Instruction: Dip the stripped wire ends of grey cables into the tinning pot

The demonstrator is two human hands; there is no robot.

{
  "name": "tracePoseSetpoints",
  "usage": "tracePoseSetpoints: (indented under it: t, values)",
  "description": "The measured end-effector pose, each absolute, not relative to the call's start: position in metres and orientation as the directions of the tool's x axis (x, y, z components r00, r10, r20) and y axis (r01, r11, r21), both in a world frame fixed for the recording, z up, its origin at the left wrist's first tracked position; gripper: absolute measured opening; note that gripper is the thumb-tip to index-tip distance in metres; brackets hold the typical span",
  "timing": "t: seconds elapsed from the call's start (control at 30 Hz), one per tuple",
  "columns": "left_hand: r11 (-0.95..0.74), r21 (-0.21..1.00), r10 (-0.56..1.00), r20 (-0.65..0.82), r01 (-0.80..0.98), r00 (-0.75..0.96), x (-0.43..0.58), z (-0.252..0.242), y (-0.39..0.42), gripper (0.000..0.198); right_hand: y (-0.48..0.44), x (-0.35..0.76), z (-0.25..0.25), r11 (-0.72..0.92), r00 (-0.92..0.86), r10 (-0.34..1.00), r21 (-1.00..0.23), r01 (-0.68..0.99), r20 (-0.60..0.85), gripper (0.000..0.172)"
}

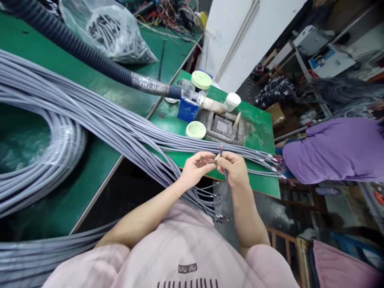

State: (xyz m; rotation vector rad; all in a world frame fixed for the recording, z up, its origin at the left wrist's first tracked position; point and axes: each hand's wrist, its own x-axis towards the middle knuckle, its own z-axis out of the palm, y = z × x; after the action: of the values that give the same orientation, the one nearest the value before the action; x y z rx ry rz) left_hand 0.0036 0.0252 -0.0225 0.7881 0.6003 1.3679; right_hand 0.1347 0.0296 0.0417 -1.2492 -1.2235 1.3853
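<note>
In front of my chest, my right hand is closed round the end of a grey cable. Thin red and dark wires stick up above its thumb and finger. My left hand meets it from the left, thumb and fingertips pinched on thin copper-coloured wire strands from the same end. Just beyond both hands, a thick bundle of grey cables runs across the green table, its stripped ends fanning out at the right. More loose cable ends hang below my hands.
Behind the bundle sit a square solder pot, a pale green lid, a white jar and a blue box. A dark corrugated hose crosses overhead. A person in a purple top is at the right.
</note>
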Motion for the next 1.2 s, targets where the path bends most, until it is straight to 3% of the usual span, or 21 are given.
tracePoseSetpoints:
  t: [0.13,0.33,0.53,0.63,0.73,0.8,0.93,1.03,1.2]
  values:
    - [-0.019,0.728,0.994,0.091,-0.685,0.068,0.012,-0.015,0.017,0.025,0.021,0.131,0.038,-0.238,-0.151,0.963,-0.965,-0.108,-0.221,0.029]
    - [-0.155,0.807,0.987,0.146,-0.57,-0.061,0.017,-0.015,0.01,0.013,0.017,0.13,0.034,-0.28,-0.186,0.952,-0.935,-0.216,-0.242,0.034]
    - [-0.195,0.878,0.979,0.144,-0.437,-0.147,0.011,-0.016,0.013,0.011,0.007,0.145,0.025,-0.216,-0.188,0.963,-0.971,-0.101,-0.194,0.032]
    - [-0.328,0.903,0.94,0.283,-0.279,-0.188,0.008,-0.014,0.014,0.007,-0.003,0.155,0.019,-0.208,-0.212,0.959,-0.975,-0.08,-0.187,0.034]
    - [-0.413,0.893,0.911,0.401,-0.177,-0.101,0.012,-0.013,0.011,0.004,-0.013,0.158,0.014,-0.21,-0.181,0.967,-0.965,-0.157,-0.181,0.042]
    - [-0.374,0.9,0.927,0.367,-0.223,-0.071,0.016,-0.014,0.009,0.005,-0.018,0.156,0.014,-0.197,-0.146,0.975,-0.96,-0.202,-0.169,0.048]
    - [-0.116,0.889,0.993,0.101,-0.442,-0.058,0.02,-0.022,0.008,0.021,-0.026,0.15,0.017,-0.166,-0.041,0.986,-0.948,-0.27,-0.161,0.05]
    - [0.103,0.822,0.992,-0.046,-0.56,0.114,0.022,-0.026,0.005,0.037,-0.031,0.145,0.014,-0.163,-0.005,0.986,-0.944,-0.287,-0.169,0.051]
    - [0.321,0.751,0.923,-0.112,-0.576,0.368,0.024,-0.024,-0.002,0.038,-0.034,0.141,0.004,-0.21,-0.087,0.977,-0.948,-0.238,-0.195,0.046]
